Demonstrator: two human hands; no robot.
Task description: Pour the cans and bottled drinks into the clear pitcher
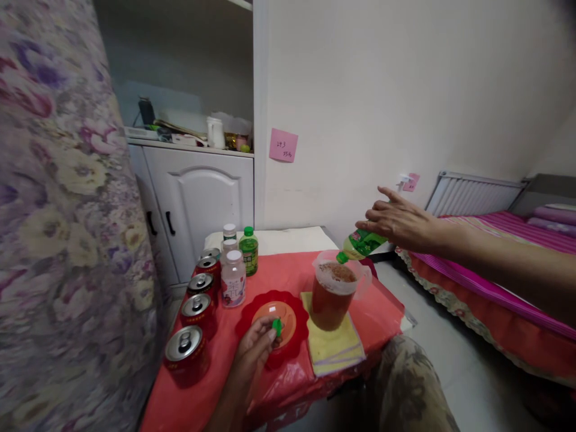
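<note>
My right hand grips a green-labelled bottle from above. The bottle is tilted, its green neck pointing down over the rim of a clear plastic pitcher. Brown liquid with froth on top fills much of the pitcher, which stands on a folded yellow cloth. Between the fingertips of my left hand is a small green cap, held above a red scalloped plate.
Several cans line the left edge of the red-covered table. Beside them stand white-capped bottles and an upright green bottle. A floral curtain hangs at left; a bed is at right.
</note>
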